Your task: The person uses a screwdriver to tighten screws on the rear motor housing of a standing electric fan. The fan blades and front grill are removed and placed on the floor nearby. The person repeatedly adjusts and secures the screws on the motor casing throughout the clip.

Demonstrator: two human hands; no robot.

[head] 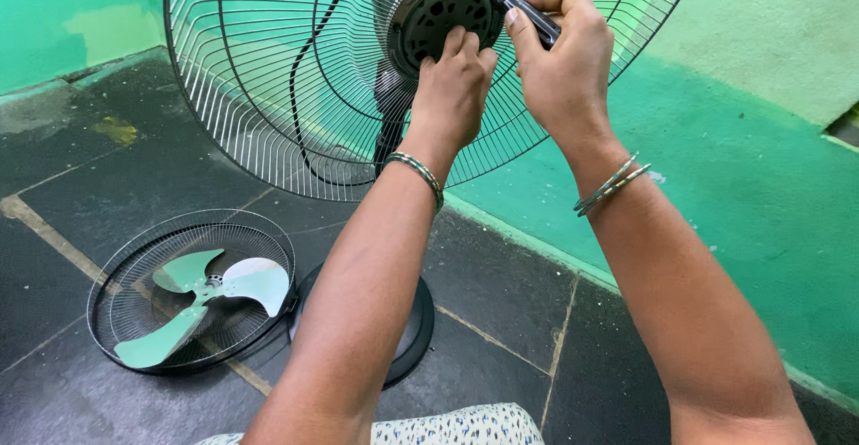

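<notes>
Two hands work at the motor housing (445, 17) in the middle of the rear fan guard (295, 78): the left hand (454, 87) presses curled fingers on it, the right hand (564, 60) grips a screwdriver (523, 11) at its upper edge — a slipping tip could jab the left fingers, or a loosened screw could drop past the housing toward the front grille (192, 288) with its pale green blade (210, 297) on the floor below

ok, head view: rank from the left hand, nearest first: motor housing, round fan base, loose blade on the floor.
1. Motor housing: under the left hand fingertips, at the centre of the rear grille.
2. Round fan base: on the floor below, partly behind the left forearm.
3. Loose blade: lower left, lying in the detached grille.
</notes>
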